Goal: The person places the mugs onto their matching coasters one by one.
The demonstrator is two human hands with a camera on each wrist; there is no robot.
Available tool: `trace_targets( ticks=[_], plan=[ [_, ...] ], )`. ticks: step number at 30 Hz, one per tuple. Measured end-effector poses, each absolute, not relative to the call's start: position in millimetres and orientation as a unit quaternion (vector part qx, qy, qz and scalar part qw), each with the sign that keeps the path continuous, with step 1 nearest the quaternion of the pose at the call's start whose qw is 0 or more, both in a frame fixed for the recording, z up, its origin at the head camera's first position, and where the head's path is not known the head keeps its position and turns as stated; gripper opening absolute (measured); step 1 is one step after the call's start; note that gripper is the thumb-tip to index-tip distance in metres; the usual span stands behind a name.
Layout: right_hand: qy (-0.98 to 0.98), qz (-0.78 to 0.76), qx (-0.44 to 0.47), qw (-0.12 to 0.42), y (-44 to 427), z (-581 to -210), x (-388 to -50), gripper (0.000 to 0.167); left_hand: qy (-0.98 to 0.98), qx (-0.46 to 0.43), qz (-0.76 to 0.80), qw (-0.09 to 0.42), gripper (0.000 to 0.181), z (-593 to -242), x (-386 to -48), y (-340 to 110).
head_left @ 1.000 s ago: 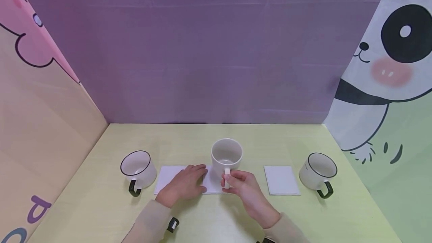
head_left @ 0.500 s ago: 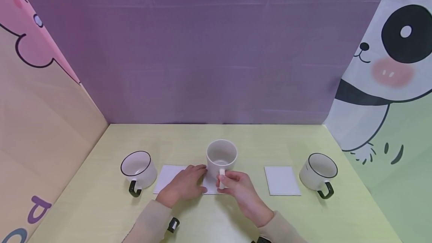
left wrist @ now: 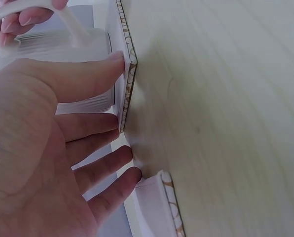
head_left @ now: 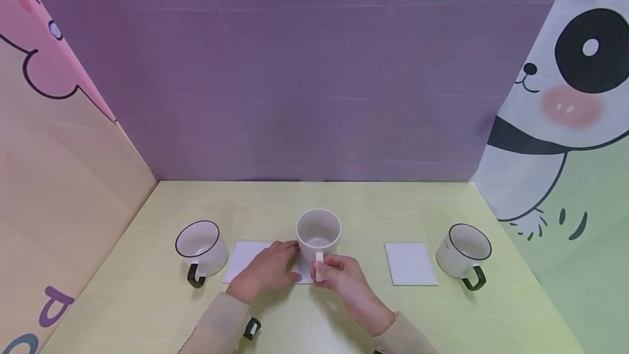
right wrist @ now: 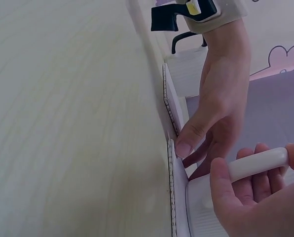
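Note:
My right hand (head_left: 346, 285) grips the handle of a plain white mug (head_left: 318, 228), which is upright over the middle white square coaster (head_left: 303, 271). In the right wrist view the mug's base is on the coaster or very close to it; I cannot tell which. My left hand (head_left: 267, 266) lies left of the mug, its fingers extended. In the left wrist view its thumb (left wrist: 95, 76) and fingertips touch the edge of that coaster, and its outer fingers reach toward the left coaster (left wrist: 159, 205). The hand partly covers both coasters.
At the left stands a white mug (head_left: 208, 253) with a dark rim and black handle. A similar mug (head_left: 454, 255) is at the right, beside a third white coaster (head_left: 411, 264). A purple backdrop (head_left: 314, 70) rises behind the pale wooden table (head_left: 147, 310).
My right hand has carried the plain white mug leftward and then slightly down and toward me, over the middle coaster. The left hand has stayed in place.

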State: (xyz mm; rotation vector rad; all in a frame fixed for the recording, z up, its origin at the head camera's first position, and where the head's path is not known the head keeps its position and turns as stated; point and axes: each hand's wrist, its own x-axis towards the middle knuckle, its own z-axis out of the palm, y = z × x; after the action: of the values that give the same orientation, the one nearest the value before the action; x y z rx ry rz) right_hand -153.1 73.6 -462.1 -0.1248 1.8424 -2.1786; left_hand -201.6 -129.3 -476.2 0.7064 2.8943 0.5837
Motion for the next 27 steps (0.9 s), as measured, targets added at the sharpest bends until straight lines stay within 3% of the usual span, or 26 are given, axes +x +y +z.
trace_targets(
  ticks=[27],
  plan=[
    [0.640,-0.750,-0.060,0.159,74.0,-462.2,-140.4,0.034,0.948,0.241,0.204,0.035,0.055,-476.4,-201.0,-131.4]
  ],
)
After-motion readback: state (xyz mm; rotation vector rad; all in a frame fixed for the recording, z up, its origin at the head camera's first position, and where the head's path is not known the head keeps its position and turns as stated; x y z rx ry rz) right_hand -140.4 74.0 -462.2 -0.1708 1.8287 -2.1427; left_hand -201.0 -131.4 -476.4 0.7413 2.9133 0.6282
